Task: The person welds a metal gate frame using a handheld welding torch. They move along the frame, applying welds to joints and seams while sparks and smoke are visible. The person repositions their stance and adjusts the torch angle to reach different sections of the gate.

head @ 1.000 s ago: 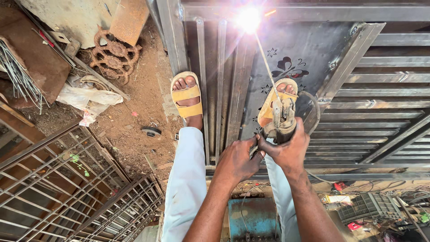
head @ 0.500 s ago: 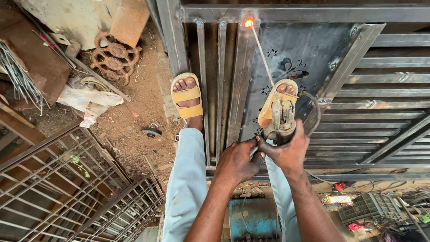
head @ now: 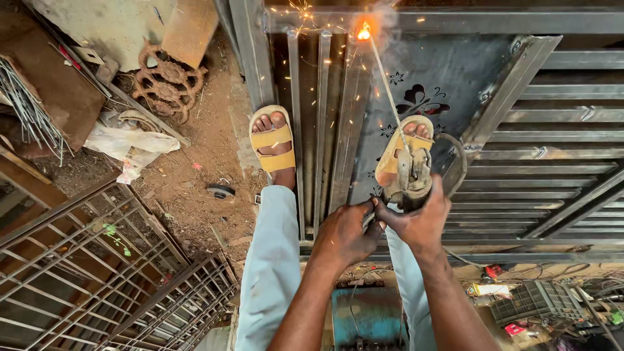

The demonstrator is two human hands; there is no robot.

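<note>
My right hand [head: 419, 222] grips a worn electrode holder [head: 411, 175] with a thin welding rod [head: 387, 88] slanting up to the far bar of a steel gate frame [head: 520, 23]. The rod tip burns orange at a spot [head: 364, 30], throwing small sparks and smoke. My left hand [head: 344, 234] is closed against the right one, steadying the holder's handle. Both feet in yellow sandals stand below: the left one [head: 273, 140] on the dirt beside the gate, the right one [head: 404, 146] on the gate's decorated sheet panel [head: 442, 84].
Rusty window grilles [head: 71, 260] lie at lower left. Scrap metal, a cast ornament [head: 166, 78], rods [head: 26, 104] and a white rag [head: 127, 140] crowd the upper left. A teal machine [head: 367, 312] sits under my arms; cables and small tools lie at lower right.
The bright arc glare faded to a small red glow, then flared again as an orange flame with sparks. The hands and holder have barely moved.
</note>
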